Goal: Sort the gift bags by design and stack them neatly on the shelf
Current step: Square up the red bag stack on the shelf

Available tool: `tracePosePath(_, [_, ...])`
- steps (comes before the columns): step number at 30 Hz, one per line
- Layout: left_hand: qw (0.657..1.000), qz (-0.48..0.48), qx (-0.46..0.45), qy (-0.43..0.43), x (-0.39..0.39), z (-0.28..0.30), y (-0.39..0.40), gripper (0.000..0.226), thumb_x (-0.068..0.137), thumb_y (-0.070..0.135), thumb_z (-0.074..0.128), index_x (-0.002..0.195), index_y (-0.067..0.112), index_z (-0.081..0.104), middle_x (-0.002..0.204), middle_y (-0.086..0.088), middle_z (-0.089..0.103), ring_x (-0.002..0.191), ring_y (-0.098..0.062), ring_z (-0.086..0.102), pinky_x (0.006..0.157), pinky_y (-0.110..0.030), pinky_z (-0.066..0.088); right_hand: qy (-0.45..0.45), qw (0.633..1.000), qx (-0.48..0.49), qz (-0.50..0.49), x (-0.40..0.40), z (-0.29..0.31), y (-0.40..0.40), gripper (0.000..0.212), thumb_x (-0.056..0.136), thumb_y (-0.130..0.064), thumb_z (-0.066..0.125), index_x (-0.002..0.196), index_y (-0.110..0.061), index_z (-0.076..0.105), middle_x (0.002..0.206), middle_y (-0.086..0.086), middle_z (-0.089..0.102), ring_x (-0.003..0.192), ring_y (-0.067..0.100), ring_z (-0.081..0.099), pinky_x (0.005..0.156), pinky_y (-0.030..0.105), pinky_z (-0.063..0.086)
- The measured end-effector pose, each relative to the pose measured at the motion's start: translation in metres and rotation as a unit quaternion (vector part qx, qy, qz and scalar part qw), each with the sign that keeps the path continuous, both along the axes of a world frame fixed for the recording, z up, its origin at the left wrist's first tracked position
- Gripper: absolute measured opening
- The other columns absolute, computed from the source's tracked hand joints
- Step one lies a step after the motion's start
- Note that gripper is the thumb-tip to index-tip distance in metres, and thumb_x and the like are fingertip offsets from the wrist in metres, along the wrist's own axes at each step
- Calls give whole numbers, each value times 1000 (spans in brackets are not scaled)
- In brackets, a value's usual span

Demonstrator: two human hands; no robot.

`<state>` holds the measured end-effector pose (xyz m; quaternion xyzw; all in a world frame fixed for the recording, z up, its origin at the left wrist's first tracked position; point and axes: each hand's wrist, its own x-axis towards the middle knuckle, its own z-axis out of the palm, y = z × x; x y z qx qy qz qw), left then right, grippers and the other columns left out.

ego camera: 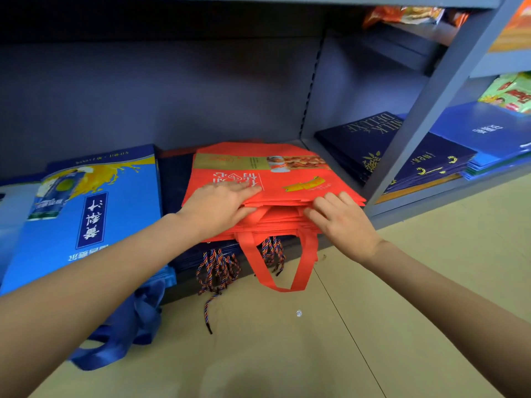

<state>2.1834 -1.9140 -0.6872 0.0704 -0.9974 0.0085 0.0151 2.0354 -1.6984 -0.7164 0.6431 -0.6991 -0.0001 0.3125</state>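
A stack of red gift bags [287, 179] lies flat on the bottom shelf, on top of dark navy bags [175, 182] with striped rope handles [218, 268]. Red strap handles [301, 262] hang over the shelf's front edge. My left hand [221, 205] rests flat on the top red bag, fingers straight, thumb at the stack's front edge. My right hand [342, 222] touches the front right edge of the red stack with bent fingertips. A stack of light blue bags [94, 214] lies to the left.
A grey shelf upright [431, 101] stands right of the red stack. Beyond it lie navy bags with gold print [373, 139] and blue bags [482, 130]. Snack packets [508, 93] sit on higher shelves. Blue handles [120, 337] trail onto the beige floor [287, 354].
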Motion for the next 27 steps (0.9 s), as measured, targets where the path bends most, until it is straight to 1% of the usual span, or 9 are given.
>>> tracePosePath(3, [988, -43, -67, 136, -1, -1, -4, 41, 90, 35, 42, 118, 16, 65, 114, -8, 68, 99, -28, 67, 85, -45, 51, 14, 1000, -4, -2, 0, 3, -7, 20, 88, -5, 46, 86, -5, 65, 73, 8, 53, 72, 23, 33, 62, 33, 23])
tracePosePath(6, [986, -56, -67, 143, 4, -9, -6, 45, 87, 36, 37, 109, 13, 69, 103, -8, 72, 81, -29, 70, 70, -42, 56, -4, 1000, -8, 9, 3, 0, -7, 6, 86, -6, 56, 81, -7, 60, 79, 9, 53, 74, 24, 35, 63, 34, 25])
tracePosePath(8, [985, -75, -56, 147, 9, -9, -6, 47, 87, 39, 38, 110, 12, 69, 105, -8, 71, 84, -28, 70, 72, -41, 56, -71, 997, -40, 0, 3, 2, -6, 10, 86, -15, 61, 83, -6, 57, 87, 11, 52, 77, 26, 37, 64, 36, 30])
tracePosePath(10, [974, -120, -67, 183, 12, -8, -7, 42, 88, 35, 41, 108, 11, 69, 107, -6, 70, 92, -26, 65, 75, -36, 55, -188, 980, -63, -21, -4, 8, -8, 21, 84, -21, 64, 94, -5, 54, 97, 13, 52, 85, 28, 43, 72, 36, 37])
tracePosePath(12, [956, -192, -83, 204, 16, -9, -3, 30, 85, 21, 48, 103, 9, 69, 103, -5, 67, 91, -23, 54, 72, -33, 54, -256, 965, -17, -47, -18, 13, -10, 31, 79, -16, 70, 103, -2, 56, 105, 16, 54, 92, 33, 51, 80, 40, 44])
tracePosePath(15, [957, -231, -74, 158, 26, -23, 9, 32, 69, 10, 71, 100, 6, 68, 98, -7, 65, 89, -23, 56, 67, -33, 56, -265, 956, 104, -73, -41, 13, -8, 38, 75, -5, 64, 113, 1, 58, 114, 20, 56, 100, 42, 55, 88, 48, 46])
tracePosePath(18, [975, -180, -50, 118, 32, -37, 12, 48, 62, 8, 79, 108, 3, 65, 102, -11, 64, 90, -27, 61, 64, -35, 58, -290, 932, 181, -121, -53, 17, -9, 56, 81, -10, 66, 133, -5, 45, 135, 14, 44, 122, 33, 42, 105, 39, 33])
tracePosePath(23, [981, -164, -48, 89, 31, -36, 15, 49, 55, 16, 85, 100, 5, 71, 90, -6, 69, 77, -22, 66, 57, -25, 55, -203, 934, 255, -143, -54, 18, -22, 48, 88, -15, 56, 134, -11, 42, 128, 10, 50, 115, 30, 50, 96, 40, 39])
tracePosePath(27, [986, -140, -45, 81, 28, -38, 15, 45, 60, 13, 81, 103, 2, 70, 91, -9, 71, 76, -24, 67, 51, -31, 57, -202, 943, 231, -131, -58, 34, -22, 50, 89, -1, 46, 136, -15, 45, 131, 9, 55, 112, 32, 57, 90, 42, 46])
